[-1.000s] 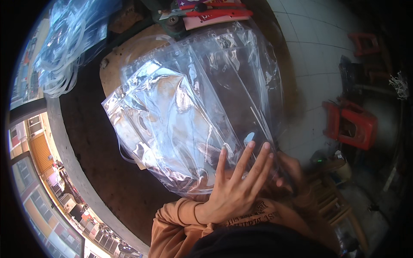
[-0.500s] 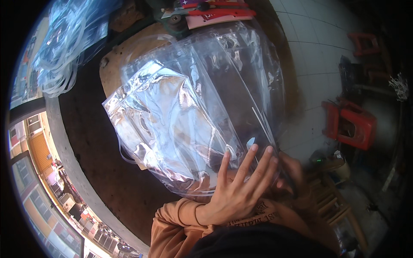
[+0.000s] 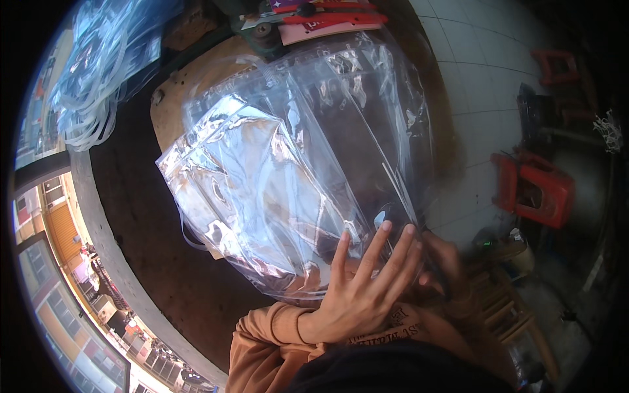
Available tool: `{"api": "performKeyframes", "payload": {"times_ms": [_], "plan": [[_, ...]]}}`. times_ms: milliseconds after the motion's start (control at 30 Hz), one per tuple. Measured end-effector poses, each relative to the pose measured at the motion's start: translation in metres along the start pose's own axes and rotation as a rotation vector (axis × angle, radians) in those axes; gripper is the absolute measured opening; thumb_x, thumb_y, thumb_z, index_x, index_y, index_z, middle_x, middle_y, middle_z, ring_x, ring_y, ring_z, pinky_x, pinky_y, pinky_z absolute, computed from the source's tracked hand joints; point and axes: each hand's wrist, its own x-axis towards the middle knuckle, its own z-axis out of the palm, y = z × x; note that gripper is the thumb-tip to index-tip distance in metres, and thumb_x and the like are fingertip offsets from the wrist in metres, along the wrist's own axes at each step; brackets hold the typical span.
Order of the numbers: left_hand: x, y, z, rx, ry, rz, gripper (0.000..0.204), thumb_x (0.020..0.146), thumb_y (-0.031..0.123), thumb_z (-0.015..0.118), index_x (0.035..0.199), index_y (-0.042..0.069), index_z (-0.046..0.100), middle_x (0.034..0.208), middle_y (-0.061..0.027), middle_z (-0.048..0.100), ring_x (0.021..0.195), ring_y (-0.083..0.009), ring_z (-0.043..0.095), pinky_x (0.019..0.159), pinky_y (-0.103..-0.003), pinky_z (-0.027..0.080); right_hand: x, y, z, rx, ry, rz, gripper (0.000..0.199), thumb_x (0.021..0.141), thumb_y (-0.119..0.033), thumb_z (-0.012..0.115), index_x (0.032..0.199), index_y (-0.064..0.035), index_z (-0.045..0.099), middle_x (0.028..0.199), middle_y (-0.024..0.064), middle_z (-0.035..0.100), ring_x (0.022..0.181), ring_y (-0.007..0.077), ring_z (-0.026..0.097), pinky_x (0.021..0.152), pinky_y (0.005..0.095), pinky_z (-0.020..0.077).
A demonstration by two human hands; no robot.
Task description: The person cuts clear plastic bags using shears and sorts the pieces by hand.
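A large clear plastic bag (image 3: 262, 177), creased and glossy, lies in layers across the dark work table in front of me. Pale strap-like handles show along its far and left sides. My left hand (image 3: 367, 281) rests flat on the bag's near right corner, fingers spread and pointing away from me. Just to its right, my right hand (image 3: 445, 262) is curled round the bag's right edge. Its fingers are dim and partly hidden by the plastic.
A pile of clear bags with white straps (image 3: 98, 85) lies at the far left. Red-handled pliers (image 3: 334, 18) rest on a pink card beyond the bag. A wooden board (image 3: 171, 92) sits partly under it. Red stools (image 3: 540, 193) and a wooden chair (image 3: 508, 311) stand to the right.
The bag's far handle and top edge have shifted slightly. Both hands stay in nearly the same place.
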Motion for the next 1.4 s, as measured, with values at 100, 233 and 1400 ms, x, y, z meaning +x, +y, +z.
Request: {"api": "performKeyframes", "payload": {"times_ms": [100,233,1400], "plan": [[-0.001,0.000,0.000,0.032,-0.002,0.008,0.055,0.075,0.035,0.053,0.127,0.016,0.048,0.136,-0.0051,0.040,0.124,-0.0274,0.039,0.100,-0.056,0.017,0.001,0.000,0.002,0.052,-0.003,-0.008,0.069,0.057,-0.057,0.075,0.091,-0.0011,0.052,0.068,-0.0033,0.046,0.060,0.0029,0.040,0.051,0.0181,0.0316],[-0.001,0.000,0.000,0.050,-0.013,0.008,0.056,0.075,0.035,0.052,0.127,0.016,0.048,0.136,-0.0051,0.040,0.124,-0.0273,0.039,0.100,-0.056,0.017,0.002,0.001,0.001,0.050,-0.013,-0.011,0.068,0.058,-0.056,0.075,0.090,-0.0005,0.052,0.069,-0.0030,0.046,0.059,0.0028,0.040,0.050,0.0179,0.0318],[-0.005,0.006,0.001,0.082,0.050,0.027,0.046,0.080,0.023,0.045,0.125,0.011,0.050,0.133,-0.0076,0.043,0.122,-0.0290,0.041,0.098,-0.058,0.020,0.007,-0.008,0.002,0.123,-0.082,-0.018,0.057,0.066,-0.038,0.078,0.097,0.0019,0.052,0.083,-0.0001,0.054,0.076,0.0044,0.048,0.065,0.0186,0.0413]]}}
